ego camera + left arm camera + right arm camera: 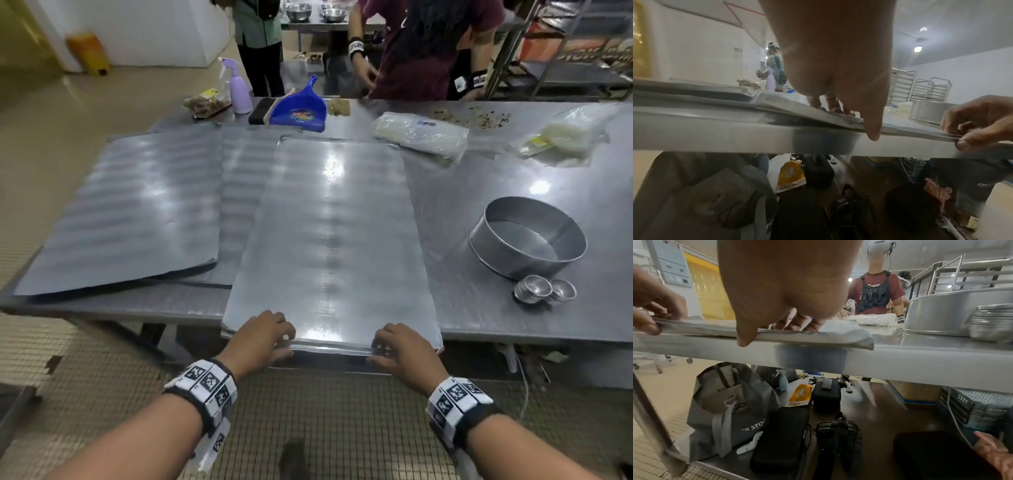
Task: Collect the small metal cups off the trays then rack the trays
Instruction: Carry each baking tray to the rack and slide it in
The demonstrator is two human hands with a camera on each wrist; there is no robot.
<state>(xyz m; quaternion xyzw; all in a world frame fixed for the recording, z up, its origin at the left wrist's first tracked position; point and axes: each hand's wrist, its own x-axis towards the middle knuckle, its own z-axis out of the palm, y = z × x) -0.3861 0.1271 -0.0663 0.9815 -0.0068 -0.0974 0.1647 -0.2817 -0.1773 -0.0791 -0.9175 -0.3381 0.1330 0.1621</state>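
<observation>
Steel table (479, 308) | both hands' fingers (274, 320) grasping tray (329, 222) edge | round tin (527, 236) empty | cups (544, 289) stacked beside

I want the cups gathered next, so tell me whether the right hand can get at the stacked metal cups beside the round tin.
Probably yes, once freed. The right hand grips the near edge of the tray; the stacked metal cups sit on bare table to its right, in front of the round tin, nothing between.

Bare forearms — black-and-white coded wristbands (205, 387)

Bare trays (329, 222); seemingly stacked cups (544, 290) beside.
</observation>
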